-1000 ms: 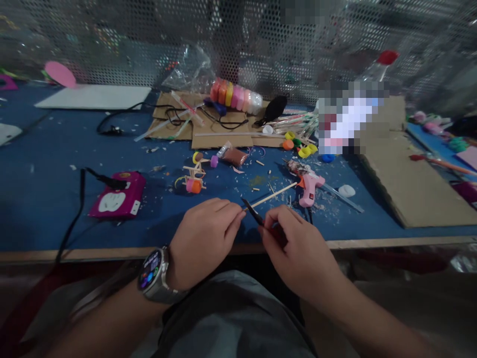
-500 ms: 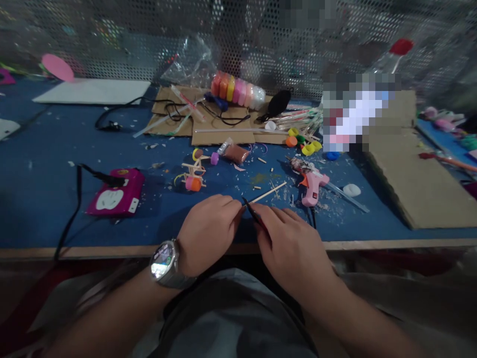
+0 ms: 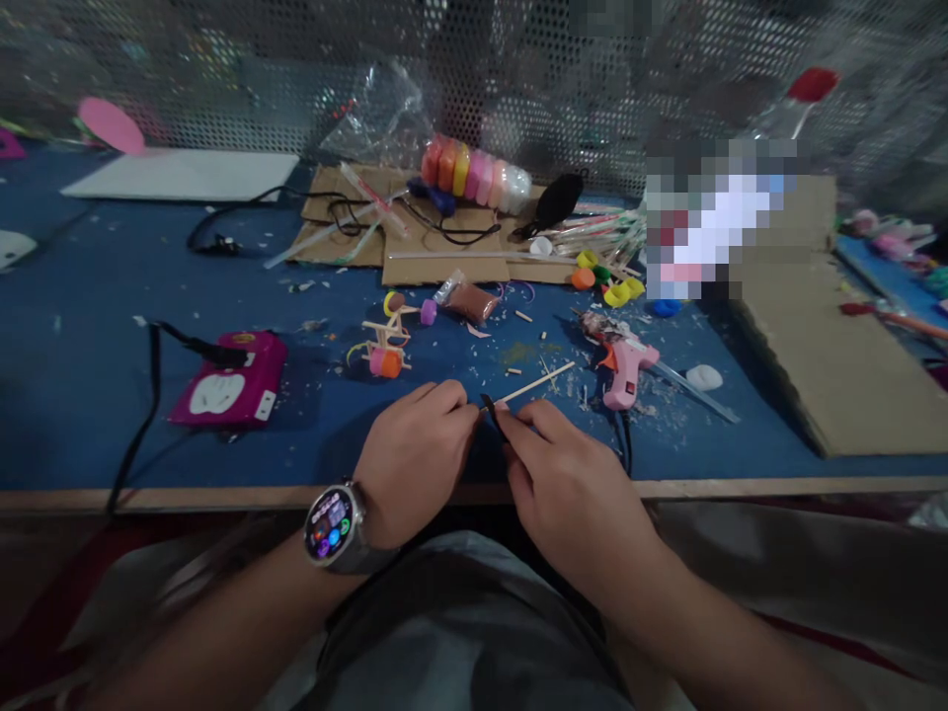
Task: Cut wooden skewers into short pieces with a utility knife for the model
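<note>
My left hand [image 3: 419, 449], with a watch on its wrist, pinches the near end of a thin wooden stick [image 3: 540, 379] just above the table's front edge. My right hand [image 3: 567, 469] is closed around a dark-bladed cutter knife [image 3: 488, 405], its handle mostly hidden in the palm. The blade lies across the stick close to my left fingertips. Beyond my left hand sits a small stick-built model [image 3: 385, 346] with bottle-cap wheels. To the right of the stick rests a pink glue gun [image 3: 623, 370] with a clear glue stick in its back.
A magenta power socket box [image 3: 233, 380] with a black cord lies at left. Cardboard [image 3: 436, 267], colourful clay tubs [image 3: 474, 173], bottle caps [image 3: 618, 294] and a brown packet [image 3: 470, 301] are farther back. More cardboard [image 3: 851, 375] covers the right side. Scraps litter the blue table [image 3: 96, 395].
Both hands stay nearly in place on the stick and knife. My right index finger and thumb have shifted slightly along the knife. The view has moved a little.
</note>
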A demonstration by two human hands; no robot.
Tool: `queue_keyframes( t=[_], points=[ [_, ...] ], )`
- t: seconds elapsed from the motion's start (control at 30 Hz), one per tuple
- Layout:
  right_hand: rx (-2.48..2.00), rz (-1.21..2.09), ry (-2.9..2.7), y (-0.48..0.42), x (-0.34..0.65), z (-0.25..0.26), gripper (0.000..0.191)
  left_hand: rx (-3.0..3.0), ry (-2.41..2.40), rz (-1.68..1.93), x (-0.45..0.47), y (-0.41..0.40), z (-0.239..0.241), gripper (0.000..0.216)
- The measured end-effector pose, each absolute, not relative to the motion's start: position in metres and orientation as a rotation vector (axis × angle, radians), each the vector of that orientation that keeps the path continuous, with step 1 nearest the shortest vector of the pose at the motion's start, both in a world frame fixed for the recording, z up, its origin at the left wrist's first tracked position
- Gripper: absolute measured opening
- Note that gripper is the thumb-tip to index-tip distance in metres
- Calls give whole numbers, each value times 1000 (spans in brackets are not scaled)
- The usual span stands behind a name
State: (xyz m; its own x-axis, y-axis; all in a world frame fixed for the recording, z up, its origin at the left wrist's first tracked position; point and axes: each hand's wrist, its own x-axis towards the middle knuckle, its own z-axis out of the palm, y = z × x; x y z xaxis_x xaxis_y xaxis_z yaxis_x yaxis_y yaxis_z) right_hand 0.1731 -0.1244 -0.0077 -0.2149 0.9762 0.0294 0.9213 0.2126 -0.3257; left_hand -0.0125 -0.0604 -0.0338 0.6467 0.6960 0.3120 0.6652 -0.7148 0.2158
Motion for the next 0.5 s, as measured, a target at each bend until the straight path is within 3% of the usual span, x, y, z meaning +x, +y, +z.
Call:
queue_keyframes(
  t=[0.5],
  points=[
    [-1951,411,-2385,-118,166,-1,52,2670,1193,656,-13,-59,-38,30]
  ],
)
